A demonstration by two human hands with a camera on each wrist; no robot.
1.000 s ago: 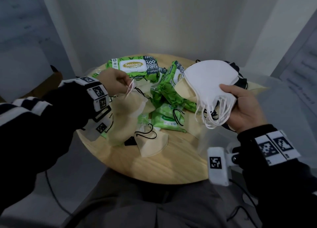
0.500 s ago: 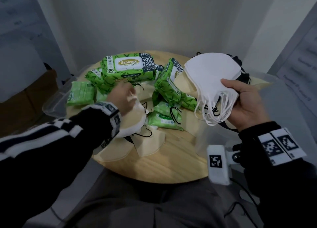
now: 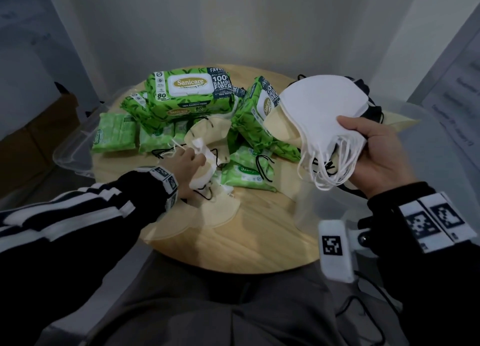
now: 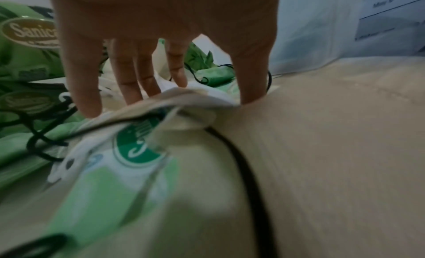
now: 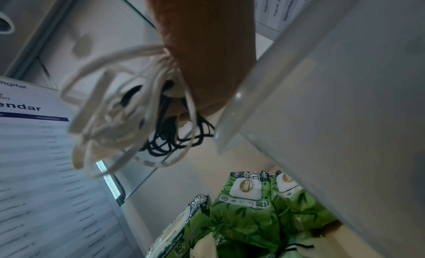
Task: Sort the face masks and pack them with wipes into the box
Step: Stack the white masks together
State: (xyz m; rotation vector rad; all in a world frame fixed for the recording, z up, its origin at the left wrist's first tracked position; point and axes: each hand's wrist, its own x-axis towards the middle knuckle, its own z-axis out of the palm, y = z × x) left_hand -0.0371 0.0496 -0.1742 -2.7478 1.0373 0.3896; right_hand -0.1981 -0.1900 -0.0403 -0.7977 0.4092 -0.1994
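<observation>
My right hand [image 3: 349, 133] grips a stack of white face masks [image 3: 322, 111] above the table's right side, with a beige mask and black masks behind it. Their white ear loops [image 5: 115, 107] and black loops [image 5: 174, 140] dangle below the palm. My left hand [image 3: 198, 156] reaches into the pile in the middle and pinches the edge of a crumpled white mask [image 4: 184, 94] between fingers [image 4: 131, 91] and thumb. Beige masks [image 3: 213, 215] lie flat near the front. Green Sanicare wipe packs, large [image 3: 189, 96] and small [image 3: 245, 172], crowd the table's far half.
A clear plastic box [image 3: 415, 119] stands at the right, under and behind my right hand; its wall [image 5: 345, 98] fills the right wrist view. A clear lid [image 3: 72, 161] lies at the round wooden table's [image 3: 246, 241] left edge. Walls are close behind.
My left hand came down from the far left, where it held a beige mask by its loop, and now pinches a white mask in the pile. The right hand still holds its stack.
</observation>
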